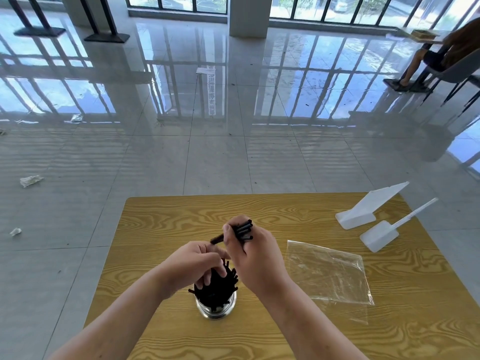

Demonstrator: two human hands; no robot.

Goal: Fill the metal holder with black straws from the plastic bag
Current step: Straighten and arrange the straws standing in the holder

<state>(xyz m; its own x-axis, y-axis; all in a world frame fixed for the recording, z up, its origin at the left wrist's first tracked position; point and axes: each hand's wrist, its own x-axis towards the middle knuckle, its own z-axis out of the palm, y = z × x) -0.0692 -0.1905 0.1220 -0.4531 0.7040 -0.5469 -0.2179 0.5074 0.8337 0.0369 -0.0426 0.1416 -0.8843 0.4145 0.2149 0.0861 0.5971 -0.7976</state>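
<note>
While the metal holder [216, 309] stands at the lower middle of the frame on the wood-grain surface [168, 216], both hands hover right over it. The black straws [220, 285] already in it fan out above its rim, just under the left hand [193, 263] and just left of the right wrist. A clear plastic bag [327, 275] lies flat to the right of the right hand [250, 255], near it but not touching.

Much of the holder's mouth is covered by the left hand, and the lower ends of the straws inside are lost in shadow. Both forearms run off the bottom edge.

The right hand is curled round a small bundle [244, 229] of straws, whose ends stick out above its knuckles. One straw [217, 239] pokes leftward from that bundle toward the left thumb. The left fingers bend down among the straws in the holder; whether they pinch anything cannot be made out.

Two white plastic scoops [379, 236] lie at the surface's upper right.
</note>
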